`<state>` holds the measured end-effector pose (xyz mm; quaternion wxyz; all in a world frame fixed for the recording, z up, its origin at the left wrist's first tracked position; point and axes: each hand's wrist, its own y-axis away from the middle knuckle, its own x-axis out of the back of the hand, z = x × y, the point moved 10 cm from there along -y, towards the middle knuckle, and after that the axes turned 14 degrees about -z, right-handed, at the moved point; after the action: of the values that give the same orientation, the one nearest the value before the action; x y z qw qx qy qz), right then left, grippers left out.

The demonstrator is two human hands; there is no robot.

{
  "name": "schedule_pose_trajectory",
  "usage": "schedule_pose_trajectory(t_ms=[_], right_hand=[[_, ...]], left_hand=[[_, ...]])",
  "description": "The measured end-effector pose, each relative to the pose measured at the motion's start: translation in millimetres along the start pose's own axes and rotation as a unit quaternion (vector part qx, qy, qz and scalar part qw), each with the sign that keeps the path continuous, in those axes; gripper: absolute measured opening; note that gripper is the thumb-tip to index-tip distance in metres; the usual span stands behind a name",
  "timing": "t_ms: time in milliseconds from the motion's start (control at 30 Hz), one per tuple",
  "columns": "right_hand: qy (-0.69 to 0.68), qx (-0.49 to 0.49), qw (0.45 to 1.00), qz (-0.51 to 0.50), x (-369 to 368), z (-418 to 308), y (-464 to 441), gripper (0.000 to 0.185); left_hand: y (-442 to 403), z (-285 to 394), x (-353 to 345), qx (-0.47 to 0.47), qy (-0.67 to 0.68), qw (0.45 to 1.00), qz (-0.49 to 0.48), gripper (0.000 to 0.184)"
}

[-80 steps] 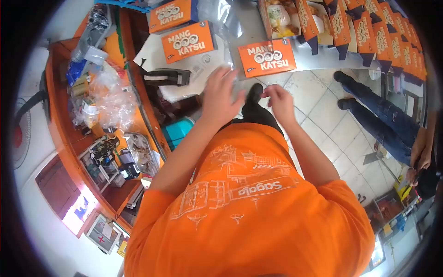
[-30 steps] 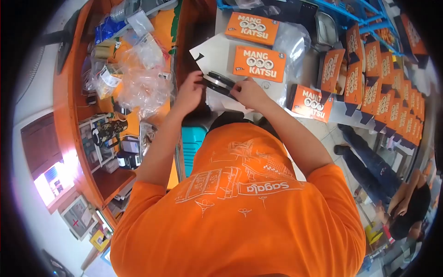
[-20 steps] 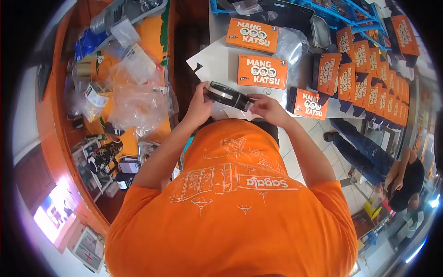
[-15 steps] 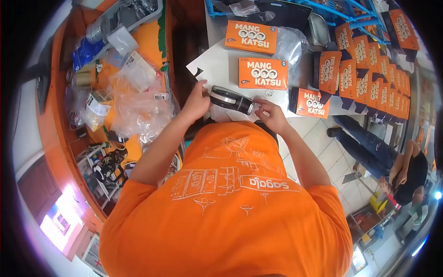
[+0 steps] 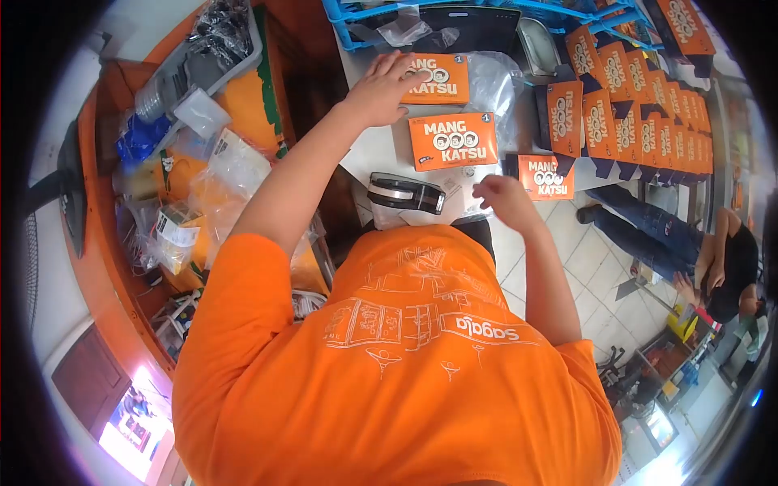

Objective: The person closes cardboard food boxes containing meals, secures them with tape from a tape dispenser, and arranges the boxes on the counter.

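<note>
My left hand (image 5: 385, 87) lies over the left part of the farther orange "Mang Katsu" box (image 5: 446, 79), its fingers spread. My right hand (image 5: 504, 198) hovers near the table's front edge with its fingers curled; whether they hold something small cannot be made out. Between my arms the black tape dispenser (image 5: 405, 193) sits on the table, touched by neither hand. Just beyond it lies a second orange box (image 5: 454, 141), label up. To the right of my right hand is a third orange box (image 5: 546, 176).
Many orange boxes (image 5: 600, 121) stand in rows at the right. Blue racks (image 5: 348, 24) and a metal tray (image 5: 536, 47) are at the back. Plastic bags (image 5: 235, 174) fill the left shelf. Another person (image 5: 725, 259) stands at the far right.
My left hand has left the tape dispenser's side and reached forward to the farther box. My right hand has moved right, away from the dispenser's end. The view has shifted slightly.
</note>
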<state>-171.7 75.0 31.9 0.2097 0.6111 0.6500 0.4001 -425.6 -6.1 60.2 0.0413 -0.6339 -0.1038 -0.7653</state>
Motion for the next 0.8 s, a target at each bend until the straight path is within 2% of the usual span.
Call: schedule_pose_trajectory(t_ms=[67,100,133,167,233,367,433,467,500,533,633,667,733,767,800], right_hand=[[-0.060,0.059,0.995,0.056,26,-32,11,0.031],[-0.092,0.060,0.992,0.064,33,-44,11,0.026],[-0.088,0.058,0.992,0.065,36,-51,5,0.026],[-0.148,0.075,0.984,0.063,40,-57,-4,0.028],[-0.215,0.130,0.966,0.053,42,-75,-28,0.030],[-0.186,0.137,0.972,0.041,37,-111,-82,0.030],[-0.193,0.089,0.970,0.117,45,-119,-90,0.034],[-0.190,0.088,0.971,0.116,48,-114,-103,0.034],[-0.045,0.043,0.987,0.149,57,-105,-117,0.033],[0.102,-0.003,0.979,0.179,62,-110,-118,0.033],[0.109,-0.042,0.981,0.156,62,-111,-104,0.030],[0.112,-0.044,0.980,0.156,65,-107,-103,0.030],[0.003,0.031,0.996,0.085,58,-93,-111,0.031],[0.006,0.030,0.996,0.084,59,-85,-114,0.031],[0.037,0.073,0.991,0.109,62,-92,-111,0.032]], left_hand=[[-4,-9,0,0.026,0.052,0.998,0.022,0.077],[-4,-6,5,0.026,0.055,0.998,0.026,0.077],[-3,-3,9,0.055,0.050,0.997,0.007,0.079],[-4,-3,10,0.084,0.045,0.995,-0.012,0.082],[-6,-1,6,0.091,0.044,0.995,-0.015,0.082],[-4,0,10,0.109,0.087,0.990,0.002,0.078],[-5,1,9,0.115,0.095,0.989,0.010,0.078],[-5,0,10,0.119,0.097,0.988,0.019,0.078],[-6,-1,9,0.120,0.099,0.988,0.022,0.078],[-6,-3,7,0.121,0.118,0.985,0.028,0.079],[-5,-8,2,0.117,0.150,0.981,0.041,0.080],[-5,-9,-1,0.112,0.161,0.980,0.045,0.081],[-6,-12,-1,0.112,0.184,0.976,0.042,0.080],[-6,-14,-1,0.111,0.203,0.972,0.038,0.080],[-8,-16,-2,0.113,0.205,0.971,0.039,0.080]])
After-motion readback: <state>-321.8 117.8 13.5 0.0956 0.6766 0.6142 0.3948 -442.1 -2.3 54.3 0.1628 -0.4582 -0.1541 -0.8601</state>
